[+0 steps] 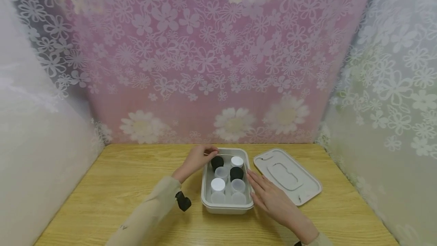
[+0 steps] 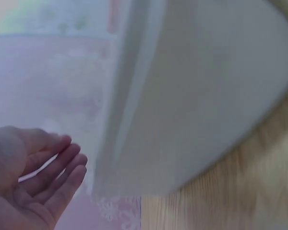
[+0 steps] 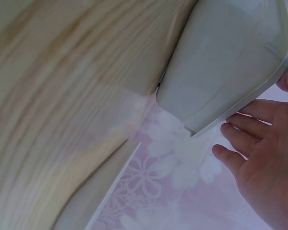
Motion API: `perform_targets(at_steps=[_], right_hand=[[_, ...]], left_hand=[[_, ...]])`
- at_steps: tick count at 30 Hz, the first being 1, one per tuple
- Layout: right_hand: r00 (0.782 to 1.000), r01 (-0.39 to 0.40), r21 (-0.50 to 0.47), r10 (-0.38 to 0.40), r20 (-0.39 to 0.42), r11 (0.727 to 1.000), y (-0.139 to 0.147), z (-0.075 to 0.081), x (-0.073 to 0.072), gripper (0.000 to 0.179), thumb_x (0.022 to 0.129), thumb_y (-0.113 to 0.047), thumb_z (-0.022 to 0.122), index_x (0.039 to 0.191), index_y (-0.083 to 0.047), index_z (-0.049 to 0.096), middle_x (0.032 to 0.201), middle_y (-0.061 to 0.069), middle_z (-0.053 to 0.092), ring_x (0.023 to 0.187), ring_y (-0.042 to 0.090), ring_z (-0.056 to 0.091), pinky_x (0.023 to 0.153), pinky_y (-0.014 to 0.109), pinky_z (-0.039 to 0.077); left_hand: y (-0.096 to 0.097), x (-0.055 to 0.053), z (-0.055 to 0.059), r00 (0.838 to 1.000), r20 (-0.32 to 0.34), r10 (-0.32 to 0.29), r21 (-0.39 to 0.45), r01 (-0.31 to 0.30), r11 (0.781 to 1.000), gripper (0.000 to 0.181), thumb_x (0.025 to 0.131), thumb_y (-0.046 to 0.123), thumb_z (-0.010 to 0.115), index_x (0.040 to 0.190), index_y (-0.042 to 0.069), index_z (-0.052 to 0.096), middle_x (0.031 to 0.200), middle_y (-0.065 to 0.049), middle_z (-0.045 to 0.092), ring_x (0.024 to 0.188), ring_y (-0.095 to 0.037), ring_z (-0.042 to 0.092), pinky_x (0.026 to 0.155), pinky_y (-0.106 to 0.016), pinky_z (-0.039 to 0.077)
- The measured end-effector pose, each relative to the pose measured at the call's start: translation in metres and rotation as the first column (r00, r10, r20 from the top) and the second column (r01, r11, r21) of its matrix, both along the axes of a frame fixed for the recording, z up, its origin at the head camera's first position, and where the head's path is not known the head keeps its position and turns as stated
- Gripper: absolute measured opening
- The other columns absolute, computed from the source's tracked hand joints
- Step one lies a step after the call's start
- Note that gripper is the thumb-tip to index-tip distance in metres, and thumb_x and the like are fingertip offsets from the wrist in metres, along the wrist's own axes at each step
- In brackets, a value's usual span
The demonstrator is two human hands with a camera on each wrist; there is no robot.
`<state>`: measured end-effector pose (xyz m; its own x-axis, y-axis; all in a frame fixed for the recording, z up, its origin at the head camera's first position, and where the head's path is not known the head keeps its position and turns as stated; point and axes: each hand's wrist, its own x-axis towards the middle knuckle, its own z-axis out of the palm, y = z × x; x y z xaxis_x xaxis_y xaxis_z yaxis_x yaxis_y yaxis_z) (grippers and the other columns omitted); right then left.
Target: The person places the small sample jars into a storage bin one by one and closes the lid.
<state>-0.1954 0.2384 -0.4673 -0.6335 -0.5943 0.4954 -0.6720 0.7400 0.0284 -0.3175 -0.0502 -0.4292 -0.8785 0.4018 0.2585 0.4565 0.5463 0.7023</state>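
Note:
A pale plastic box [image 1: 227, 210] stands uncovered on the table. Inside lie two black round objects [image 1: 217, 163], two white-topped round pots [image 1: 217, 184] and several translucent small cups [image 1: 238, 186]. At the far left corner of the box, my left hand [image 1: 198, 158] pinches a thin pale strand [image 1: 229, 155] that crosses above the far end; its kind is unclear. In the left wrist view, the fingers of that hand [image 2: 43, 172] curl round a thin white line. My right hand [image 1: 273, 200] rests its fairly straight fingers against the right wall of the box, seen also in the right wrist view.
To the right of the box, a pale lid [image 1: 288, 175] with a moulded outline lies on the wooden table [image 1: 136, 177]. Flower-patterned curtains [image 1: 218, 67] hang behind and at the right side. A pale sheet [image 1: 41, 132] closes the left side.

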Motion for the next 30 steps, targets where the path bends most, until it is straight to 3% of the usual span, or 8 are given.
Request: perform_targets(at_steps=[3, 6, 11, 19, 22, 24, 26, 30], right_hand=[[1.000, 0.003, -0.006, -0.003, 0.008, 1.000, 0.000, 0.001, 0.001, 0.058, 0.097, -0.021, 0.067, 0.146, 0.005, 0.050, 0.152, 0.019, 0.048, 0.133, 0.036, 0.054, 0.102, 0.051, 0.052], [1.000, 0.005, 0.003, -0.005, -0.014, 1.000, 0.000, 0.003, 0.000, 0.059, 0.095, -0.022, 0.069, 0.145, 0.005, 0.051, 0.151, 0.019, 0.049, 0.130, 0.037, 0.056, 0.100, 0.051, 0.053], [1.000, -0.005, -0.044, 0.005, -0.002, 0.999, 0.002, 0.010, -0.001, 0.061, 0.091, -0.020, 0.075, 0.145, 0.000, 0.054, 0.150, 0.015, 0.052, 0.127, 0.036, 0.058, 0.102, 0.056, 0.051], [0.999, 0.033, -0.211, -0.029, 0.019, 0.977, 0.029, 0.028, -0.007, 0.049, 0.086, -0.005, 0.078, 0.134, -0.008, 0.067, 0.132, 0.010, 0.067, 0.114, 0.031, 0.067, 0.087, 0.050, 0.059], [0.997, 0.076, -0.297, -0.080, -0.002, 0.952, 0.044, 0.034, -0.012, 0.039, 0.084, -0.001, 0.079, 0.123, -0.008, 0.073, 0.117, 0.009, 0.074, 0.102, 0.029, 0.072, 0.079, 0.048, 0.061], [0.992, 0.129, -0.351, -0.125, 0.034, 0.927, 0.056, 0.037, -0.014, 0.033, 0.086, 0.000, 0.078, 0.117, -0.007, 0.076, 0.110, 0.009, 0.076, 0.094, 0.029, 0.073, 0.074, 0.045, 0.062], [0.979, 0.202, -0.392, -0.172, 0.111, 0.897, 0.069, 0.038, -0.016, 0.026, 0.089, -0.002, 0.076, 0.115, -0.006, 0.077, 0.105, 0.010, 0.077, 0.088, 0.028, 0.074, 0.071, 0.041, 0.063], [0.924, 0.353, -0.411, -0.243, 0.297, 0.841, 0.097, 0.037, -0.018, 0.022, 0.098, -0.014, 0.069, 0.118, -0.008, 0.076, 0.109, 0.011, 0.076, 0.089, 0.031, 0.074, 0.069, 0.033, 0.063]], left_hand=[[0.001, 0.008, 0.004, 0.998, 0.059, 0.021, 0.098, -0.027, 0.995, 0.023, 0.102, 0.022, 0.064, 0.117, 0.009, 0.075, 0.111, -0.006, 0.075, 0.104, -0.027, 0.070, 0.086, -0.040, 0.061], [0.004, 0.017, 0.006, 0.986, 0.164, -0.036, 0.239, -0.004, 0.971, 0.026, 0.104, 0.020, 0.061, 0.121, 0.004, 0.072, 0.116, -0.015, 0.073, 0.109, -0.034, 0.068, 0.092, -0.045, 0.059], [0.018, 0.034, 0.012, 0.931, 0.311, -0.192, 0.434, 0.040, 0.900, 0.037, 0.107, 0.019, 0.053, 0.133, -0.007, 0.061, 0.129, -0.027, 0.064, 0.122, -0.041, 0.061, 0.104, -0.045, 0.053], [0.054, 0.056, 0.015, 0.854, 0.382, -0.354, 0.588, 0.071, 0.805, 0.042, 0.110, 0.020, 0.046, 0.141, -0.007, 0.054, 0.138, -0.022, 0.060, 0.128, -0.037, 0.058, 0.109, -0.041, 0.049], [0.070, 0.064, 0.015, 0.836, 0.388, -0.388, 0.627, 0.069, 0.776, 0.040, 0.109, 0.018, 0.048, 0.140, -0.007, 0.055, 0.138, -0.022, 0.060, 0.127, -0.034, 0.059, 0.110, -0.042, 0.048], [0.082, 0.068, 0.014, 0.828, 0.392, -0.402, 0.646, 0.064, 0.761, 0.038, 0.109, 0.017, 0.049, 0.138, -0.007, 0.056, 0.136, -0.023, 0.061, 0.125, -0.032, 0.061, 0.108, -0.040, 0.050], [0.095, 0.072, 0.013, 0.821, 0.399, -0.408, 0.660, 0.052, 0.750, 0.036, 0.108, 0.015, 0.050, 0.135, -0.008, 0.059, 0.133, -0.022, 0.063, 0.123, -0.032, 0.063, 0.106, -0.038, 0.052], [0.120, 0.081, 0.014, 0.810, 0.405, -0.424, 0.687, 0.036, 0.726, 0.034, 0.108, 0.012, 0.050, 0.132, -0.009, 0.061, 0.129, -0.021, 0.066, 0.120, -0.032, 0.064, 0.103, -0.035, 0.054]])
